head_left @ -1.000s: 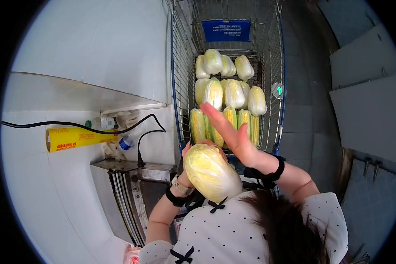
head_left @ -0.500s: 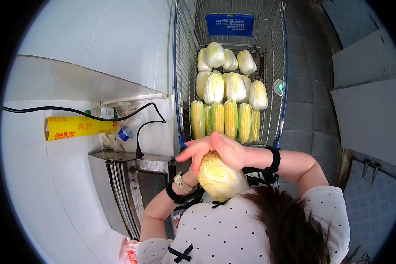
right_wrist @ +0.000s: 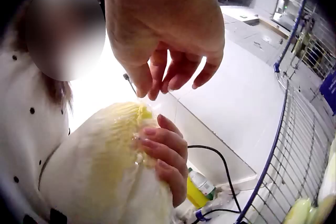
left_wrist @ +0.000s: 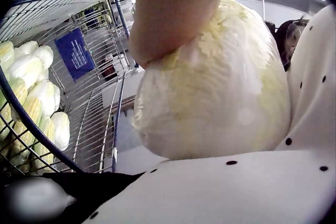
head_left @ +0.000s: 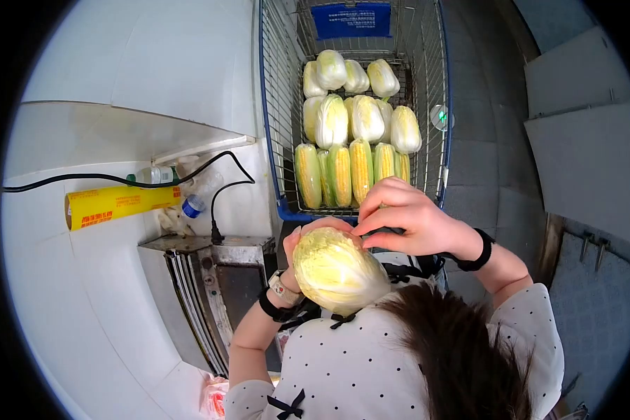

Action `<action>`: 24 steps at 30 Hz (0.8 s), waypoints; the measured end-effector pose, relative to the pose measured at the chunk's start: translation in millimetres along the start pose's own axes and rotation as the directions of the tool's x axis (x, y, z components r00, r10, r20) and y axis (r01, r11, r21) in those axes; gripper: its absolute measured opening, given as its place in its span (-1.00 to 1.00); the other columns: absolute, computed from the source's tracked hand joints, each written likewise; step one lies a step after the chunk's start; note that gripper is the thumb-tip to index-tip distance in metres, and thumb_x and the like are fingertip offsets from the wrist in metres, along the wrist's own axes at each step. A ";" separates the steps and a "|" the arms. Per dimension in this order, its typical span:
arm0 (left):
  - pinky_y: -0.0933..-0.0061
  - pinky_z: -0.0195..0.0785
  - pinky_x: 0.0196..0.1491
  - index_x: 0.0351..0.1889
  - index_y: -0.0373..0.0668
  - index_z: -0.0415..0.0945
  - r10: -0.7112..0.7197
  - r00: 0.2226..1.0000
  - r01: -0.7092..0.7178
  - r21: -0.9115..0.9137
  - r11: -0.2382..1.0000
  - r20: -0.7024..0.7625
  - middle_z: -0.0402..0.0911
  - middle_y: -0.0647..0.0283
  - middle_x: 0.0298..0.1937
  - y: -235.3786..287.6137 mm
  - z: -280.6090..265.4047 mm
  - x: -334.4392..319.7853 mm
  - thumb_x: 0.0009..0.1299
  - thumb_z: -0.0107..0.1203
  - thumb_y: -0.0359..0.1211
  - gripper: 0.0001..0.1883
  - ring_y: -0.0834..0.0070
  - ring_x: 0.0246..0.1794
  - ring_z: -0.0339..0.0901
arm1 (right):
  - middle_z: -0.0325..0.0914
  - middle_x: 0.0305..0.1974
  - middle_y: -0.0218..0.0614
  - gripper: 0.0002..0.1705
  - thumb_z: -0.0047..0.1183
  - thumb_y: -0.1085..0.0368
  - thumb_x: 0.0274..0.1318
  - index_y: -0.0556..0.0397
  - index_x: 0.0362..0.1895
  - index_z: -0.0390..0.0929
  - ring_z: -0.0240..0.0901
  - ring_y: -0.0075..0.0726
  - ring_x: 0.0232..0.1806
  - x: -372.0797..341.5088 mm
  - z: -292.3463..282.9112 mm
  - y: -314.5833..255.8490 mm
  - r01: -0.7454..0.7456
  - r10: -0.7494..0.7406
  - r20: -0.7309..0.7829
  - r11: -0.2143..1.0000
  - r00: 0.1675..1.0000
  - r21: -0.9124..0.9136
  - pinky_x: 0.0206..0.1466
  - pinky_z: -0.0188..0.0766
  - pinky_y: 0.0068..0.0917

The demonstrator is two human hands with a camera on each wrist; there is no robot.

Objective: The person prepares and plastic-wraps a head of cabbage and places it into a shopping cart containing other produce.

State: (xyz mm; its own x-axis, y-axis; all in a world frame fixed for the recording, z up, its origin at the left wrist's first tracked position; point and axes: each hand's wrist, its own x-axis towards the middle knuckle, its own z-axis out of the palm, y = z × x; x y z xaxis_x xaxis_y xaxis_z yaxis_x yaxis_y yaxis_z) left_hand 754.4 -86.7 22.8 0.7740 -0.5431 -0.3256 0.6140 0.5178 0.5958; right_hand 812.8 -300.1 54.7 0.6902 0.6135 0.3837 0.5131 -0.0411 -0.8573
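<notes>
Since half a second ago, the right hand (head_left: 413, 220) is no longer stretching across the napa cabbage (head_left: 339, 273); it is now hovering by the cabbage's edge, fingers bending inward. With twelve o'clock pointing away from the person in the head view, the wire shopping cart (head_left: 427, 84) is standing at twelve from that cabbage. Inside it, more cabbages (head_left: 332, 120) are sitting in rows behind corn cobs (head_left: 341, 176) (the cobs are lining up nearest the person). Over toward ten, a yellow printed roll (head_left: 122, 205) is lying beside the cart.

Closer in, the napa cabbage is resting against the dotted white shirt (head_left: 357, 357), its long axis running roughly from ten o'clock to four, the crinkled yellow leaves facing ten and the paler end leaning into the cloth. From the right hand it is lying toward eight.

Of the two, the left hand (right_wrist: 169, 153) is the nearer: it is gripping the cabbage from the ten-to-twelve side, its fingers curling over the leaves. Smallest of all, the right fingertips (right_wrist: 140, 92) are gathering close together at the cabbage's one o'clock edge, just above its surface in the right wrist view; whether they are pinching anything, such as a bit of clear film, I cannot tell.
</notes>
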 end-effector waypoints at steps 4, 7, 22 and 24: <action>0.33 0.31 -0.01 -0.09 -0.43 0.35 0.008 0.999 -0.006 0.046 0.999 -0.045 0.49 0.04 -0.15 -3.9 -4.6 -3.8 0.23 -0.48 0.26 -0.15 0.33 -0.13 0.47 | 0.43 -0.34 -0.43 -0.79 0.27 0.35 -0.26 -0.02 -0.40 0.58 0.33 -0.29 -0.28 -5.3 6.3 -3.3 0.096 -0.104 -0.047 0.985 0.993 -0.144 -0.13 0.25 -0.31; 0.33 0.32 -0.02 -0.07 -0.43 0.34 0.026 0.998 -0.020 0.103 0.994 -0.055 0.49 0.04 -0.15 -5.2 -4.1 -5.9 0.23 -0.48 0.27 -0.14 0.34 -0.13 0.47 | 0.43 -0.33 -0.42 -0.78 0.25 0.39 -0.25 -0.02 -0.38 0.58 0.34 -0.29 -0.27 -7.4 9.9 -6.7 0.122 -0.133 -0.062 0.979 0.989 -0.162 -0.09 0.25 -0.31; 0.24 0.31 0.02 -0.03 -0.31 0.30 -0.005 0.999 0.002 0.061 0.998 0.037 0.50 0.00 -0.17 -8.9 4.9 -11.3 0.21 -0.41 0.34 -0.16 0.26 -0.12 0.46 | 0.42 -0.32 -0.41 -0.80 0.23 0.39 -0.21 0.04 -0.37 0.58 0.34 -0.32 -0.28 -13.0 21.1 -5.9 0.091 -0.107 -0.121 0.987 0.987 -0.132 -0.02 0.24 -0.25; 0.26 0.31 0.01 -0.04 -0.30 0.31 0.011 0.998 -0.014 0.049 0.999 0.055 0.49 0.02 -0.18 -10.8 5.7 -10.7 0.21 -0.41 0.33 -0.17 0.28 -0.12 0.45 | 0.43 -0.33 -0.42 -0.81 0.23 0.39 -0.22 0.03 -0.39 0.58 0.33 -0.33 -0.30 -13.1 19.3 -5.7 0.104 -0.125 -0.132 0.982 0.983 -0.156 -0.01 0.24 -0.25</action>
State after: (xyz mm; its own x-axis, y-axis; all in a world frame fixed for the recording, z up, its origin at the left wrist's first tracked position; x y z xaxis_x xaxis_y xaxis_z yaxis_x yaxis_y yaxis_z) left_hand 738.6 -90.2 24.0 0.7712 -0.5727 -0.2779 0.5946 0.4921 0.6358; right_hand 791.0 -292.7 48.0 0.6819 0.5044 0.5297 0.6554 -0.1000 -0.7486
